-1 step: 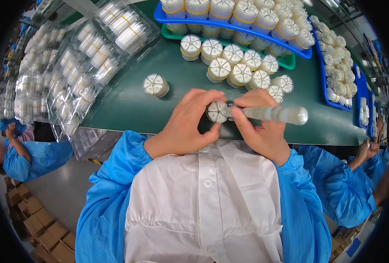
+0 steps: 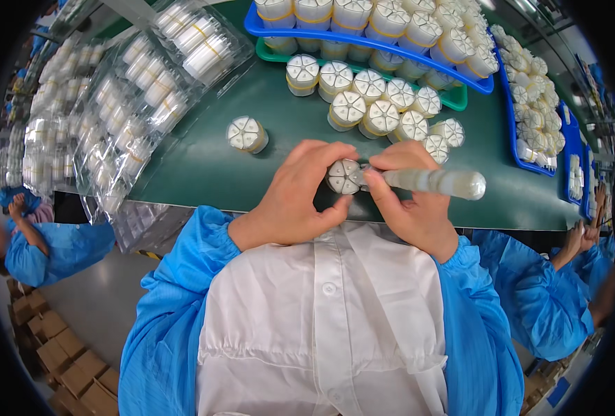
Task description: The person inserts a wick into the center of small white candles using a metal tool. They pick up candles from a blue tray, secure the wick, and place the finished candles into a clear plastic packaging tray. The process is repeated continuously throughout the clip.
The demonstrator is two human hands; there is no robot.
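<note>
Head view, looking down: a person's bare hands met over the near edge of a green worktop [image 2: 203,163], around a round bundle [image 2: 342,177] of white wedge-ended pieces, its segmented top facing the camera. Taking that bundle as the clock's centre, the left hand [image 2: 297,191] came in from 8 o'clock, its thumb and index fingers curved round it in a grip that probably held it steady. At 3 o'clock the right hand [image 2: 422,204] had its fingers pinched on the inner end of a pale translucent rod [image 2: 460,183], close against the bundle; this short hold likely gave fine control, while the rod's blurred far end pointed outward. Whether it was a tool handle could not be told.

One lone bundle [image 2: 244,133] stood apart at 10 o'clock; its reason for being separate did not show. A cluster of bundles [image 2: 379,116] stood upright at 1 o'clock, apparently within easy reach. Beyond it, a loaded blue tray [image 2: 370,40] sat above a green tray [image 2: 458,102], seemingly stacked to save room. Clear plastic packs [image 2: 160,87] spread farther out at 10 o'clock, holding white pieces in groups.
</note>
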